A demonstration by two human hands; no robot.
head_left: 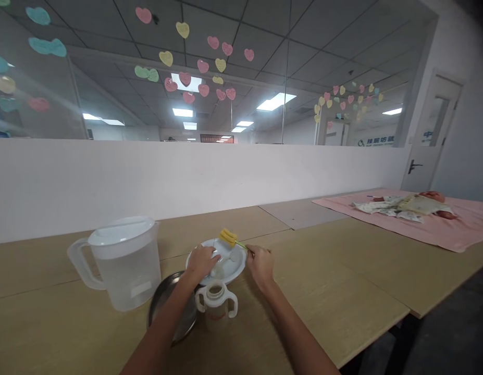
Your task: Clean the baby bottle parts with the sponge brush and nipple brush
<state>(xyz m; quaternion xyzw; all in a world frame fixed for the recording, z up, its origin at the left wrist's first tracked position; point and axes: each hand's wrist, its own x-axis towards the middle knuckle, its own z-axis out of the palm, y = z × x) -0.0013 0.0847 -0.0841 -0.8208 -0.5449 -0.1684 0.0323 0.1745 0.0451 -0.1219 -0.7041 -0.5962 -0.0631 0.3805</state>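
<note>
The yellow brush (230, 239) juts up-left from the right grip (260, 263)

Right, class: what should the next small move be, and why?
Perhaps bring the left hand from over the white dish to steady the bottle: the right hand holds the yellow brush, and the bottle stands upright, open, with neither hand on it.

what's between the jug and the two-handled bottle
In the head view, a metal dish lies between the jug and bottle, partly hidden by the left forearm.
</note>
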